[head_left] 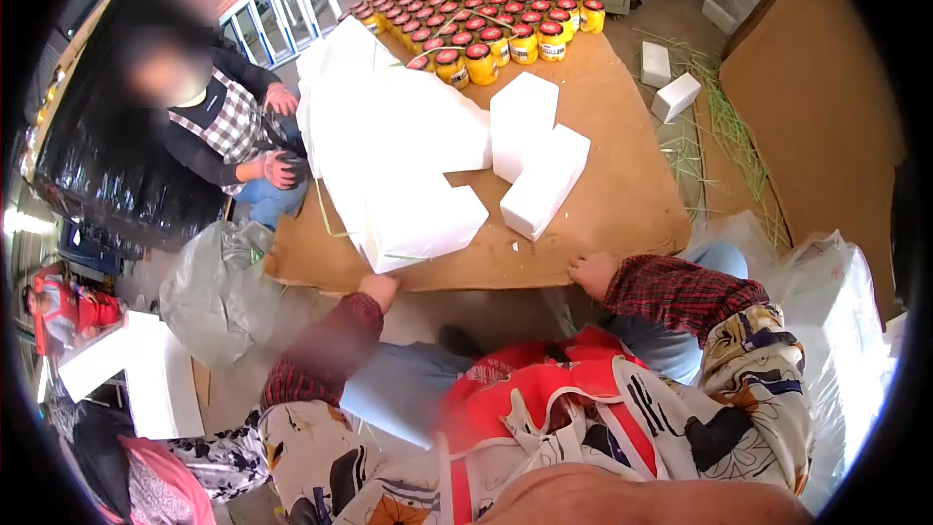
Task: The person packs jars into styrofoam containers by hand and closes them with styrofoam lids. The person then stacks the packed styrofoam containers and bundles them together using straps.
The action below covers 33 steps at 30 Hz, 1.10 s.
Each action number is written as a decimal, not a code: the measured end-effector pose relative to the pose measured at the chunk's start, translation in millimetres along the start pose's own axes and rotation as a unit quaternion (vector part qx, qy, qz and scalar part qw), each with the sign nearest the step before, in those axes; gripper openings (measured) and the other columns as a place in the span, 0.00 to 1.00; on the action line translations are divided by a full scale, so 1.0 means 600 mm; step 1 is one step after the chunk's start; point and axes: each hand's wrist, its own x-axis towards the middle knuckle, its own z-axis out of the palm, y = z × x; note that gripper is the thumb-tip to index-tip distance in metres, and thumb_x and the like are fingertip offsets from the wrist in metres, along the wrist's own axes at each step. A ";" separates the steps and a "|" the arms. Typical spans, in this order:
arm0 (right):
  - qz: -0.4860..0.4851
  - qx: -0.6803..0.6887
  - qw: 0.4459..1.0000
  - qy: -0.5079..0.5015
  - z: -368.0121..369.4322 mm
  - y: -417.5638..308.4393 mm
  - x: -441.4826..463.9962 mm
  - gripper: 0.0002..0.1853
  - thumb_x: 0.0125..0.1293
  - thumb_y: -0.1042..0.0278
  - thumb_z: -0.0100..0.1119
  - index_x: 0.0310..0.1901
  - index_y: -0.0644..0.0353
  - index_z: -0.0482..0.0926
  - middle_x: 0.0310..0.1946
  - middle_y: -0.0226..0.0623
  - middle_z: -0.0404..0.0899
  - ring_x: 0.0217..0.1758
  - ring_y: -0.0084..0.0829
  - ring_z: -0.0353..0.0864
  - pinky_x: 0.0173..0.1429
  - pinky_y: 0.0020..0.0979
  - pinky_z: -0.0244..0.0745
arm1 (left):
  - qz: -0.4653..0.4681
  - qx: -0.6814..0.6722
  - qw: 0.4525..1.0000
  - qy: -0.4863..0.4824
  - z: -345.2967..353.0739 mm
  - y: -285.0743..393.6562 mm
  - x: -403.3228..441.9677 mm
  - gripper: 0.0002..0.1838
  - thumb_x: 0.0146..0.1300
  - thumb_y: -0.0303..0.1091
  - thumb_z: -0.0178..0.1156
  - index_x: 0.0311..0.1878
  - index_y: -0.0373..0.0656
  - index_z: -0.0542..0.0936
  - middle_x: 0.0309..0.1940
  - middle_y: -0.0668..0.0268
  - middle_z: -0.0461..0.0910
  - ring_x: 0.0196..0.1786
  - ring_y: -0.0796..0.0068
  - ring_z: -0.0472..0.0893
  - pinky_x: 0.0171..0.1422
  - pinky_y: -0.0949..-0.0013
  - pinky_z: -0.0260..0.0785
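Head view: at lower centre, the right hand [594, 275] rests on the near edge of the cardboard-covered table [622, 170], grip loosely spread; the left hand [379, 288] touches it, grip unclear. White foam blocks [547, 184] lie mid-frame; upper-centre yellow jars [481, 65] bear illegible labels.

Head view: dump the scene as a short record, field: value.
surface: brown cardboard sheet
left hand: at the sheet's near edge, no object visible in it
right hand: same edge, no object visible in it
mid-surface: white foam-like blocks
far end: yellow jars with red lids, grouped closely
co-worker: left of sheet, checked apron, gloved
right-side floor: green straps
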 end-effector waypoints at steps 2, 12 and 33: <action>0.026 -0.021 0.999 0.028 -0.005 -0.012 -0.006 0.11 0.54 0.68 0.54 0.40 0.59 0.79 0.41 0.39 0.78 0.49 0.38 0.77 0.44 0.38 0.78 | 0.006 0.003 1.000 0.026 0.039 -0.015 0.010 0.14 0.62 0.33 0.48 0.48 0.45 0.78 0.39 0.51 0.81 0.42 0.52 0.81 0.46 0.54 0.74; 0.058 -0.080 0.993 0.061 0.035 -0.016 -0.014 0.11 0.55 0.67 0.53 0.38 0.60 0.79 0.36 0.40 0.80 0.42 0.38 0.81 0.37 0.37 0.79 | 0.034 -0.008 0.991 0.131 0.051 -0.012 -0.012 0.19 0.56 0.26 0.51 0.52 0.47 0.78 0.47 0.58 0.81 0.44 0.56 0.82 0.48 0.55 0.74; 0.019 -0.072 0.983 0.170 0.014 -0.034 -0.021 0.09 0.50 0.68 0.55 0.30 0.63 0.78 0.29 0.41 0.76 0.35 0.38 0.78 0.29 0.35 0.74 | -0.056 -0.362 0.898 0.245 0.032 0.014 -0.041 0.15 0.67 0.31 0.50 0.54 0.38 0.75 0.51 0.48 0.77 0.56 0.49 0.74 0.59 0.60 0.66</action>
